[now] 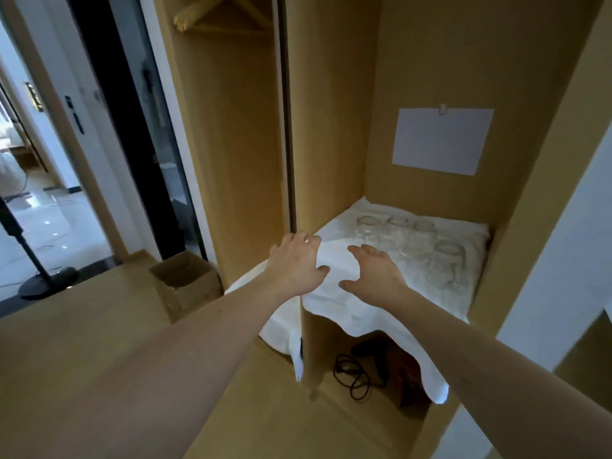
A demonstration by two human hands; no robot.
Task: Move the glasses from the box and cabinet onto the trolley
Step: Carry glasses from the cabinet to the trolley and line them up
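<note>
Both hands are stretched out toward the cabinet (331,127) shelf, and neither is holding anything; the left hand (296,265) is spread with relaxed fingers near the edge of the cabinet's upright divider, and the right hand (372,271) hovers, fingers loosely arched, above the front part of the white cloth (364,306) that covers the shelf and hangs over its front edge. The glasses (410,241) are seen further back on that cloth, a small cluster of clear ones standing close together, well beyond both sets of fingertips; their exact number cannot be told, since the clear glass blurs into the white. A cardboard box (185,283) stands open on the floor to the left of the cabinet; whether glasses remain inside cannot be told. The trolley is not in view.

The step in hand is judged to be the reach for the glasses in the cabinet; no glass has yet been touched. A further reach over the cloth is called for next, and a firm grip round one glass per hand; care is needed so that the neighbouring glasses are not knocked, and so that the loose cloth is not dragged forward.
</note>
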